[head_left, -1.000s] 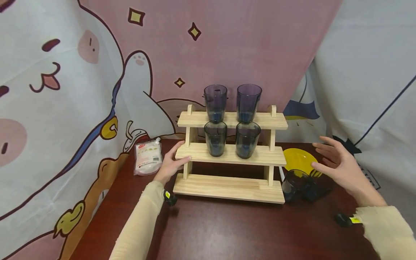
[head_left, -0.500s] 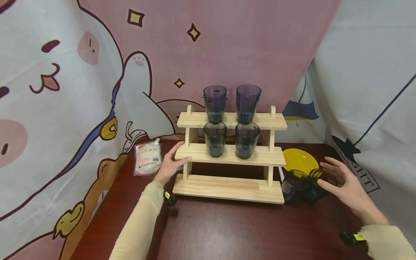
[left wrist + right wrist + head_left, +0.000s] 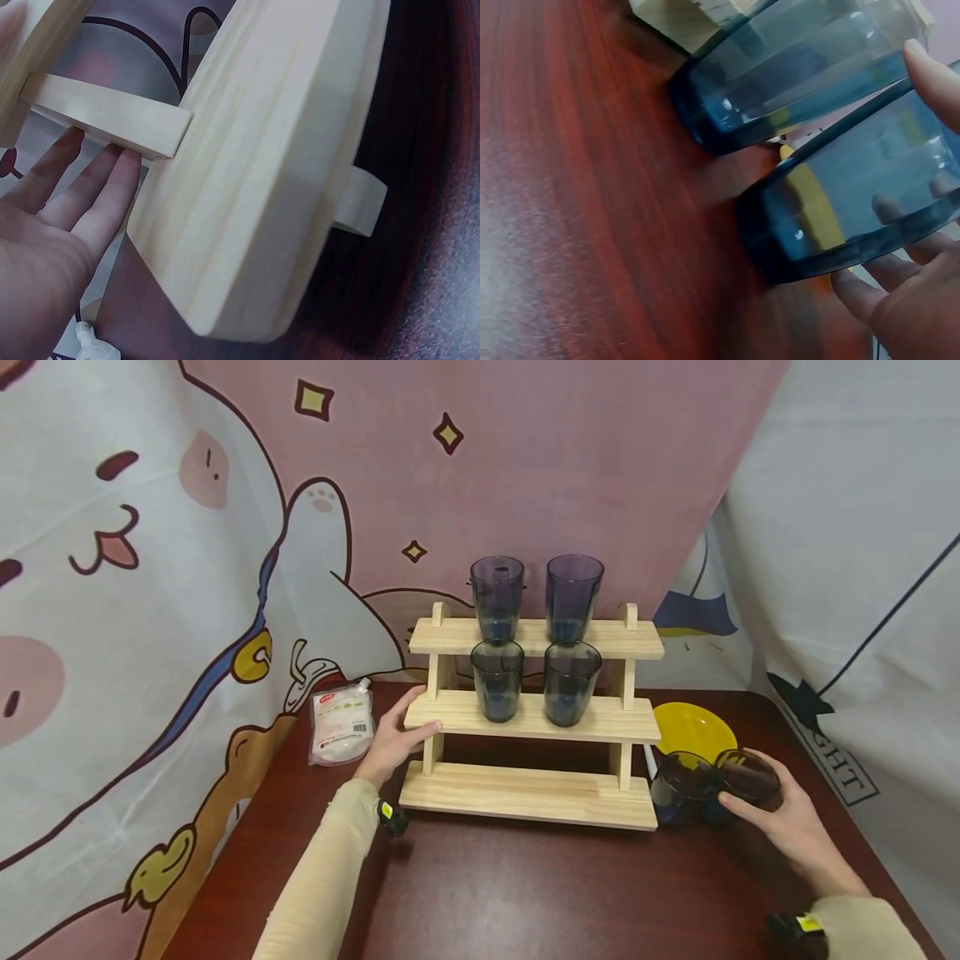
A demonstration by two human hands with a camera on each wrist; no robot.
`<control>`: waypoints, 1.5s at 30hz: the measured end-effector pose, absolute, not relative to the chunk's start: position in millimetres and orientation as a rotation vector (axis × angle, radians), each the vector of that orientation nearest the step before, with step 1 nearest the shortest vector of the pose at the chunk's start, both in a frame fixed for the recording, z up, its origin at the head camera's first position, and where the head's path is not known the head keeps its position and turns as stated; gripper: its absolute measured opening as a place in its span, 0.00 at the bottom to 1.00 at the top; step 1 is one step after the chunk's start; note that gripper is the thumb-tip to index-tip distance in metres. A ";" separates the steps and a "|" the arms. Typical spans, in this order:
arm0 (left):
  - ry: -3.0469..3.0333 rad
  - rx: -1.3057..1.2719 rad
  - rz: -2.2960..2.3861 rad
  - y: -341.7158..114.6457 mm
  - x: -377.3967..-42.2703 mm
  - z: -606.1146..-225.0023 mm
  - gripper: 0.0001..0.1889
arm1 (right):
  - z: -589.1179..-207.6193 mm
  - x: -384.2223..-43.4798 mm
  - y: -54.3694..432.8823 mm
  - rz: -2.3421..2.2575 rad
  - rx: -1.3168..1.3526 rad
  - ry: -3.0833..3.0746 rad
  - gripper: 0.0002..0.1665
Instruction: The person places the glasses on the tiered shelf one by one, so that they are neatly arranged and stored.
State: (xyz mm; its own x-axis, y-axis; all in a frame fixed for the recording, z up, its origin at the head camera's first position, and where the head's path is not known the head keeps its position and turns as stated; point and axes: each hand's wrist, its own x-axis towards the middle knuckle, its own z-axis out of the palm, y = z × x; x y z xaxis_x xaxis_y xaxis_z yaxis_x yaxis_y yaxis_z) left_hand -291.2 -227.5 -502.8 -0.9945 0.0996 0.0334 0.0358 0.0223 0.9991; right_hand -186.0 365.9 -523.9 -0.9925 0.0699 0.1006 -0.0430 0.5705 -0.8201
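A three-tier wooden shelf [image 3: 528,714] stands on the table. My left hand [image 3: 393,743] grips the left end of its middle tier; in the left wrist view, fingers [image 3: 112,187] lie against an upright. My right hand [image 3: 795,818] is wrapped round a dark tinted glass [image 3: 847,195] to the right of the shelf, thumb on the near side and fingers on the far side. This glass stands upright close beside another dark glass [image 3: 675,793], near the shelf's lower right end. Two glasses stand on the top tier [image 3: 450,635] and two on the middle tier.
Behind the right-hand glasses lies a yellow plate [image 3: 693,727]. A white stick-like item [image 3: 649,762] shows beside it. On the left of the dark red table [image 3: 480,893] lies a white spouted pouch [image 3: 341,727]. Printed cloth [image 3: 600,460] hangs behind and at the sides.
My right hand has come down and leftward from above the table and closed round the rightmost glass. The left hand has stayed on the shelf.
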 end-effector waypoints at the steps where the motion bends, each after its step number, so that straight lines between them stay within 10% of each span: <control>1: 2.215 0.147 2.159 -227.7 -291.5 -503.1 0.39 | -525.3 -186.0 365.8 1.427 -0.026 -2.663 0.58; 29: 2.235 0.176 2.147 -228.6 -293.3 -504.0 0.39 | -535.5 -157.4 365.7 1.530 -0.174 -2.520 0.49; 45: 2.212 0.166 2.159 -229.0 -294.1 -505.2 0.40 | -503.0 -106.6 351.8 1.886 0.193 -2.312 0.48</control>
